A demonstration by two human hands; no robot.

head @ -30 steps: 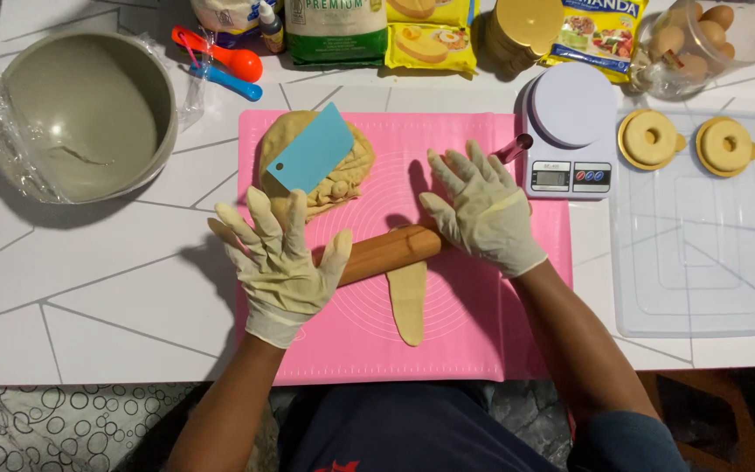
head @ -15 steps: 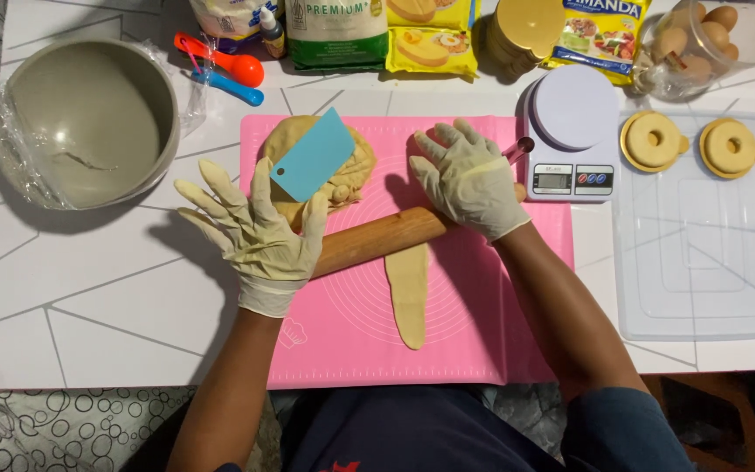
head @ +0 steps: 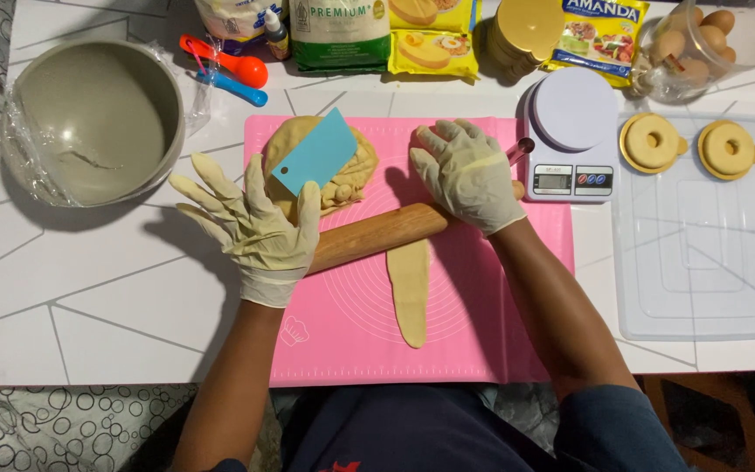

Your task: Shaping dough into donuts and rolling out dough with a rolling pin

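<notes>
— Where's the rolling pin (head: 377, 234) right now?

— Lying slantwise across the pink mat (head: 482, 341), on the top end of the dough strip (head: 411, 293). My left hand (head: 255, 229) is flat on one end, fingers spread apart; my right hand (head: 469, 175) is flat on the other end. Neither grip is closed round it, just palms pressing.

— What worries you?

— The pin sits at a slant, so I judge the strip could roll out thin and skewed, or stick and tear. My left fingers reach off the mat onto the bare counter (head: 98, 288), so that palm could slip off the end.

— Any room to move?

— Forward, little: the dough lump (head: 351, 166) with the blue scraper (head: 315, 150) lies just beside the pin, and the scale (head: 570, 131) is near my right hand. Toward me the mat is open down to its near edge. The bowl (head: 98, 122) is well apart on the left.
</notes>
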